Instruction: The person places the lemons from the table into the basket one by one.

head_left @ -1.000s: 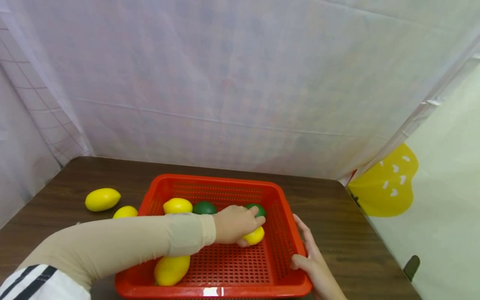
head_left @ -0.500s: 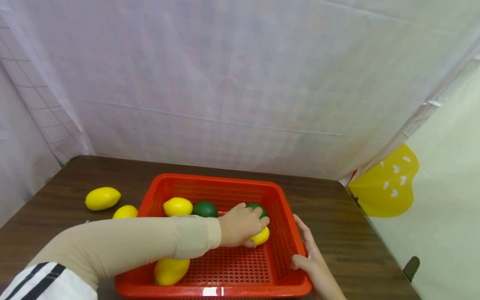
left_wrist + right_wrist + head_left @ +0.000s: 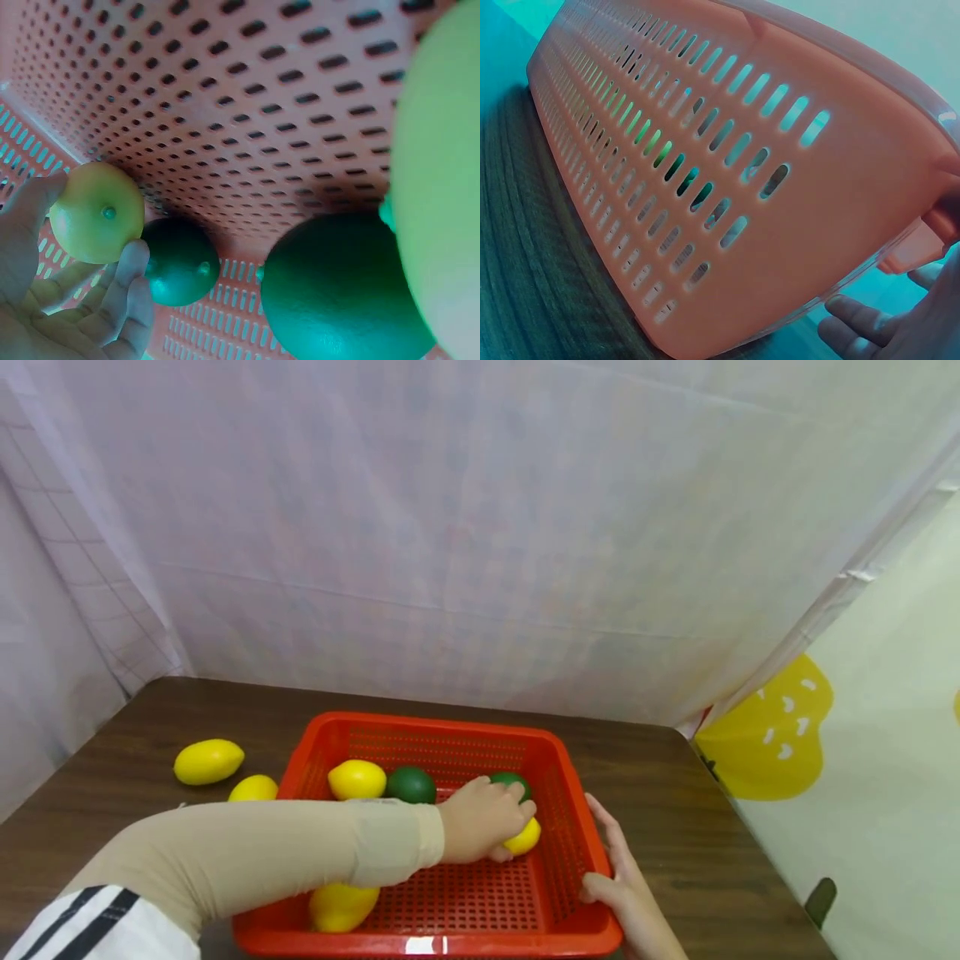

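Observation:
A red plastic basket point(image 3: 431, 945) with slotted walls stands on the table. Reaching into its right half, my left hand point(image 3: 483, 820) holds a lemon point(image 3: 524, 837) between thumb and fingers; the left wrist view shows the lemon's point(image 3: 97, 214) stem end. A dark green, lime-like fruit point(image 3: 512, 783) lies just behind that hand, another green fruit point(image 3: 411, 786) to its left. Also in the basket are a lemon point(image 3: 357, 779) at the back left and a lemon point(image 3: 343, 907) at the front left, partly covered by my sleeve. My right hand point(image 3: 628, 893) grips the basket's right rim, thumb over the edge.
On the brown wooden table point(image 3: 660, 793), a lemon point(image 3: 209, 762) and a second lemon point(image 3: 255, 788) lie left of the basket. A white curtain point(image 3: 450, 568) hangs behind the table. A yellow cut-out shape with white marks point(image 3: 772, 735) is on the right wall.
My left hand has shifted slightly to the right inside the basket with the lemon, then stays nearly still. The right hand keeps its grip on the rim.

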`<state>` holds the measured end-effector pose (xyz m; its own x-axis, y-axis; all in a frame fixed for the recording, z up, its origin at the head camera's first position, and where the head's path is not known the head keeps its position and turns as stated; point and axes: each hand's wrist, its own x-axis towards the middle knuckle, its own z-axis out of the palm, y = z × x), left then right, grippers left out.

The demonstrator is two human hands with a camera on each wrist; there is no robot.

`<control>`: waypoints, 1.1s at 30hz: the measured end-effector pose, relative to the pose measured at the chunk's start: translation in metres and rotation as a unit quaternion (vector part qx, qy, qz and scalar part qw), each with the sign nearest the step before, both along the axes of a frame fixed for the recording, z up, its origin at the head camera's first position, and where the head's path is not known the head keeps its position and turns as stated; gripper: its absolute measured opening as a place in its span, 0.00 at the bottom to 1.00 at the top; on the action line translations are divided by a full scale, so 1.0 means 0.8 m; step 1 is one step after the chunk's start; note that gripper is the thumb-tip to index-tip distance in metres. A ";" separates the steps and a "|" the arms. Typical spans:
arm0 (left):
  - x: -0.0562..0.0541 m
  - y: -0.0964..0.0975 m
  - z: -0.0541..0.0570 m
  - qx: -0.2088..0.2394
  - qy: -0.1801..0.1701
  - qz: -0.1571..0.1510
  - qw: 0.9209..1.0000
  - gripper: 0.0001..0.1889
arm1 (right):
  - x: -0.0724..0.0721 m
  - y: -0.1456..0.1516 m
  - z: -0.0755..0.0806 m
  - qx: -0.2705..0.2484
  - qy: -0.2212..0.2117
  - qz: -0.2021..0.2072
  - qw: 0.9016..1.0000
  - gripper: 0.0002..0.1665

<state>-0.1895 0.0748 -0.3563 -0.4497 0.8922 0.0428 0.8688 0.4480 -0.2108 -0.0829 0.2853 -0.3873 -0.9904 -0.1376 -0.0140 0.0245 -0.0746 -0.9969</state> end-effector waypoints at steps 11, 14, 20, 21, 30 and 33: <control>0.006 -0.007 0.000 0.010 -0.061 0.026 0.998 0.34 | 0.001 0.001 -0.004 0.002 0.000 0.013 1.000 0.61; 0.009 -0.008 0.002 0.000 -0.062 0.029 0.998 0.36 | 0.001 0.001 -0.004 0.002 -0.001 0.014 1.000 0.61; 0.011 -0.012 0.008 -0.012 -0.030 0.033 0.999 0.31 | 0.000 0.002 -0.005 0.001 0.005 0.022 1.000 0.61; 0.011 -0.013 0.010 -0.012 -0.028 0.034 0.999 0.31 | 0.000 0.002 -0.005 0.001 0.007 0.022 1.000 0.61; 0.008 -0.017 0.028 -0.032 -0.008 0.046 0.998 0.27 | -0.001 0.005 -0.004 -0.004 0.014 0.028 0.999 0.61; 0.006 -0.021 0.036 -0.039 0.000 0.052 0.998 0.25 | -0.002 0.005 -0.003 -0.006 0.018 0.029 0.999 0.61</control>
<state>-0.1847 0.0581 -0.3279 -0.5405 0.8410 -0.0254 0.8181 0.5183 -0.2492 -0.0843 0.2894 -0.3897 -0.9808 -0.1938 0.0231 -0.0067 -0.0851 -0.9963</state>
